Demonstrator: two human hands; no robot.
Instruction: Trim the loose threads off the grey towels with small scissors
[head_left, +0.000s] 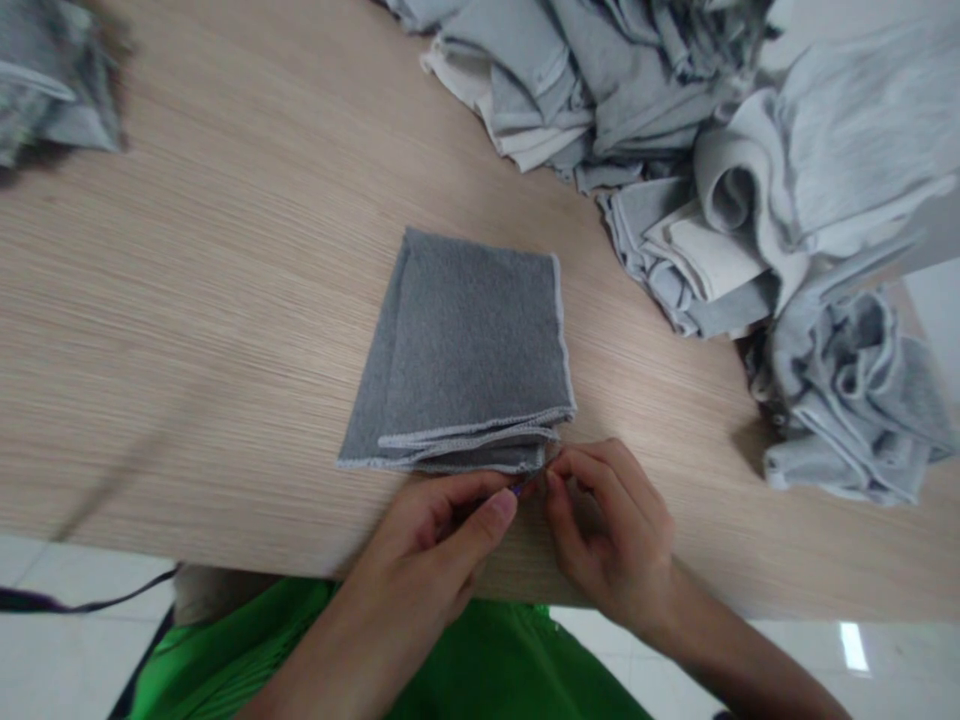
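Note:
A folded grey cloth (480, 340) with pale overlocked edges lies on the table, its layers fanned apart along the near side. At its near edge, my left hand (442, 540) is closed, thumb against forefinger, around a small tool with a purple-blue bit showing; the rest of it is hidden. My right hand (611, 530) pinches at the cloth's near right corner, where a thin pale wisp like a loose thread shows by the fingertips. The two hands are close together, with their fingertips slightly apart.
Heaps of grey and cream cloth pieces (630, 90) lie at the back right of the wooden table (225, 300). A crumpled grey bundle (855, 400) is at the right, and another grey pile (52, 80) at the far left. The table's front edge runs below my hands.

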